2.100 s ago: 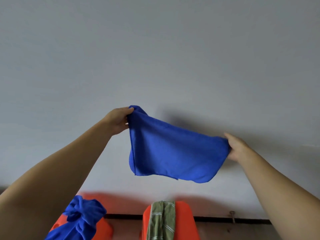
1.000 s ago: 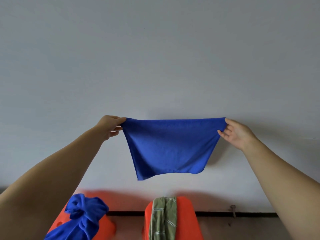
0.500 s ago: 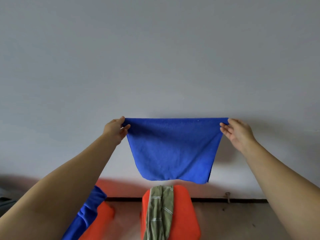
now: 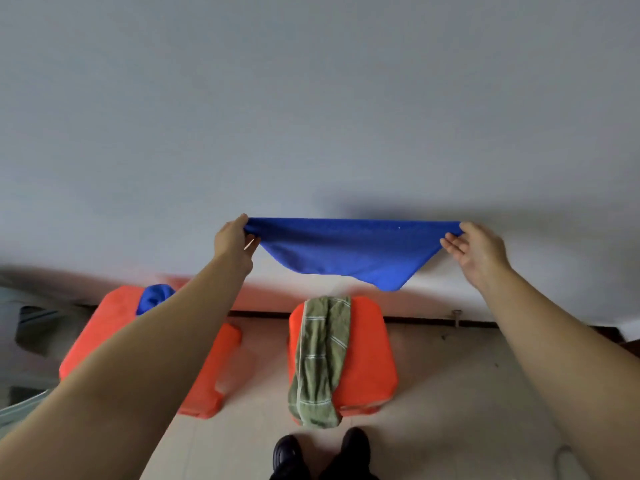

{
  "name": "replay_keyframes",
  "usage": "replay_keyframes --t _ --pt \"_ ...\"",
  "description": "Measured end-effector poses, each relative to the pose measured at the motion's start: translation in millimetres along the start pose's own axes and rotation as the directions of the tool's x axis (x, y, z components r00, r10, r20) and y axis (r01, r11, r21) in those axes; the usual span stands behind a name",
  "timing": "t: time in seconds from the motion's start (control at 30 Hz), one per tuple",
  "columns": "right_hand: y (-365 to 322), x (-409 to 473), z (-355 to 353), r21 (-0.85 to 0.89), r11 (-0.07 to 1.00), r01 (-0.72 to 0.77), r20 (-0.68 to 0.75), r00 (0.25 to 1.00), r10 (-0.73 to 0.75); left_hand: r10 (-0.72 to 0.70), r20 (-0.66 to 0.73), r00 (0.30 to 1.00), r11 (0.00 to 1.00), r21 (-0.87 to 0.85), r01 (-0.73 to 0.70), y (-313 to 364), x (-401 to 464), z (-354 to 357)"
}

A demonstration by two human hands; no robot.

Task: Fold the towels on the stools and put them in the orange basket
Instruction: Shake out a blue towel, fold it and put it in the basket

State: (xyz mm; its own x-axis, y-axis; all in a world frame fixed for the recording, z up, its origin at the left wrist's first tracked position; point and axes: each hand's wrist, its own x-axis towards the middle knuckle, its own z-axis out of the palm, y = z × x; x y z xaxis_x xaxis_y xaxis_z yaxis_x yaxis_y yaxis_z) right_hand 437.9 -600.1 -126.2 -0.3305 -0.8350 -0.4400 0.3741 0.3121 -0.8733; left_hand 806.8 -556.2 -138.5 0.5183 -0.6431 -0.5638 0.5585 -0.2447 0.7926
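Hands (image 4: 232,241) (image 4: 475,250) pinching blue towel (image 4: 349,252) top corners, probably clear above stools (image 4: 360,348)

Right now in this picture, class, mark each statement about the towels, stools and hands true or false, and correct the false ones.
1. Both hands hold the blue towel stretched in the air. True.
2. The green striped towel lies on the floor. False: it is draped over the right stool.
3. Another blue towel sits on the left stool. True.
4. The left hand is empty. False: it grips one towel corner; the right hand has the other.
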Motion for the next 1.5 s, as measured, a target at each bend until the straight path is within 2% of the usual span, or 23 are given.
replay_keyframes --t 0.1,0.27,0.43,0.6,0.7,0.93,1.13,1.17,1.23,1.3,1.33,1.4,1.5 --pt "35 -9 -19 -0.036 0.997 -0.070 -0.031 0.997 0.069 -0.007 -0.084 0.996 0.996 0.084 0.014 -38 -3 -30" --pt "101 -25 -65 -0.104 0.975 -0.197 -0.132 0.974 0.183 -0.129 -0.229 0.965 0.986 0.075 0.149 -115 -13 -79" --pt "160 -40 -120 -0.188 0.923 -0.336 -0.226 0.929 0.293 -0.245 -0.319 0.916 0.962 0.038 0.271 -187 -29 -120" --pt "206 -33 -148 -0.254 0.852 -0.458 -0.268 0.879 0.393 -0.259 -0.350 0.900 0.926 0.177 0.335 -231 -17 -144" --pt "227 -3 -141 -0.283 0.835 -0.472 -0.275 0.874 0.401 -0.201 -0.317 0.927 0.898 0.319 0.303 -245 16 -140" --pt "268 106 -98 -0.304 0.844 -0.442 -0.247 0.892 0.378 -0.096 -0.243 0.965 0.875 0.442 0.199 -265 121 -91" --pt "318 166 -86 -0.388 0.802 -0.453 -0.326 0.882 0.341 -0.124 -0.327 0.937 0.898 0.365 0.246 -298 184 -77" --pt "327 169 -89 -0.419 0.795 -0.439 -0.321 0.891 0.323 -0.135 -0.335 0.932 0.900 0.352 0.257 -307 190 -81" --pt "338 164 -95 -0.478 0.792 -0.381 -0.217 0.924 0.314 -0.189 -0.303 0.934 0.888 0.353 0.294 -318 192 -88" --pt "349 151 -105 -0.546 0.752 -0.369 -0.087 0.918 0.387 -0.290 -0.257 0.922 0.835 0.403 0.375 -333 187 -99" --pt "352 144 -110 -0.590 0.704 -0.394 -0.067 0.893 0.444 -0.322 -0.246 0.914 0.785 0.471 0.403 -338 181 -105" --pt "356 130 -120 -0.671 0.586 -0.454 -0.105 0.841 0.531 -0.360 -0.228 0.905 0.692 0.585 0.423 -346 164 -121" --pt "352 118 -129 -0.782 0.456 -0.424 -0.148 0.838 0.525 -0.420 -0.192 0.887 0.626 0.646 0.437 -351 144 -140"
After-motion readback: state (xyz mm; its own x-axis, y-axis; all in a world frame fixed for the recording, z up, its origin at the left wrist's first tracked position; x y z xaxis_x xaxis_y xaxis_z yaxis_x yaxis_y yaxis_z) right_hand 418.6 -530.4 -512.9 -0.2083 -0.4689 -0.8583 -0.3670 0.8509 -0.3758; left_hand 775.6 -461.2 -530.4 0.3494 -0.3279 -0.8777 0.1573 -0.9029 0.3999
